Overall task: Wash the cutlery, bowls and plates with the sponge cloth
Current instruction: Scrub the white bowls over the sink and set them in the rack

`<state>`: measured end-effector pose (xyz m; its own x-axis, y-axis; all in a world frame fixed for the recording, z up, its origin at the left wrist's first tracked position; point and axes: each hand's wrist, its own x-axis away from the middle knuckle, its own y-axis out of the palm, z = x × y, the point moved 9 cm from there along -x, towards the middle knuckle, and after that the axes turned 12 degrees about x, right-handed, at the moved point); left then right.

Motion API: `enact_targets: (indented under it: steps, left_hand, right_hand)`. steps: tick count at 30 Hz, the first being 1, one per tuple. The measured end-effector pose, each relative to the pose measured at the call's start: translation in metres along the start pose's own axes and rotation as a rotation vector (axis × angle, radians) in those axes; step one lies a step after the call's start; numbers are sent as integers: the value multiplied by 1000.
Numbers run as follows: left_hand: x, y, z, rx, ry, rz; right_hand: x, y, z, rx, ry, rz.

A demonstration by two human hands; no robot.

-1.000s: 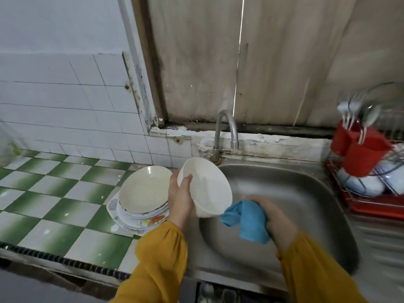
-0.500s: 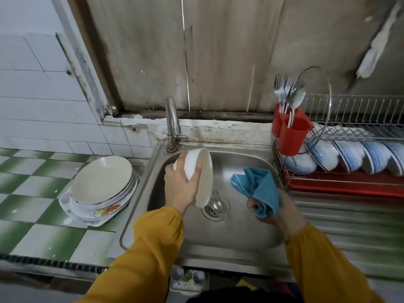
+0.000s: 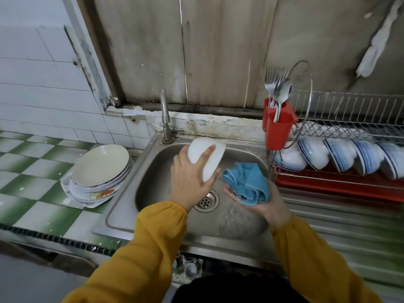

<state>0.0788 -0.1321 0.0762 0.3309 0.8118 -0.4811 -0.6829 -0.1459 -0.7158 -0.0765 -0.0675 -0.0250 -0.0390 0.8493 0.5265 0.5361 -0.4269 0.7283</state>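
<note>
Over the steel sink (image 3: 153,167), left hand (image 3: 190,182) grips a white bowl (image 3: 211,153), fingers spread across its outside, thumb hooked on the lower rim. Bowl is tipped on edge, above the basin, just below the tap (image 3: 165,114). Right hand (image 3: 264,206) sits palm up beside it, bunched blue cloth (image 3: 247,184) cradled in loosely curled fingers; cloth and bowl nearly touch. Drain (image 3: 206,201) shows between the wrists. Left of the sink, a stack of plates (image 3: 100,165) rests on the green-and-white tiled counter (image 3: 32,193). Right of the sink, a wire rack (image 3: 349,127) holds a row of blue-rimmed bowls (image 3: 341,154) on edge. Red cup (image 3: 278,132) on the rack's end holds forks and spoons (image 3: 277,88), upright.
</note>
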Motion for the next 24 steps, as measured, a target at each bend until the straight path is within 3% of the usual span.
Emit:
enact_targets:
  steps: [4,11,17,20,22,24]
  left_hand:
    - [13,0,-2,89,-99,59]
    - [43,3,-15,530,-408,185]
    - [52,12,-1,614,-429,113]
    - [51,18,2,778,-407,98]
    - [44,8,-3,810,-433,128]
    - [35,-10,-11,816,-458,143]
  right_hand:
    - [1,-3,1,-15,7,28]
    - [8,23,5,92,-45,-8]
    - [-7,60,19,216,-164,28]
    - [-10,71,35,251,-237,1]
    - [-4,78,47,475,-307,-89]
    - [4,92,49,1022,-471,-325]
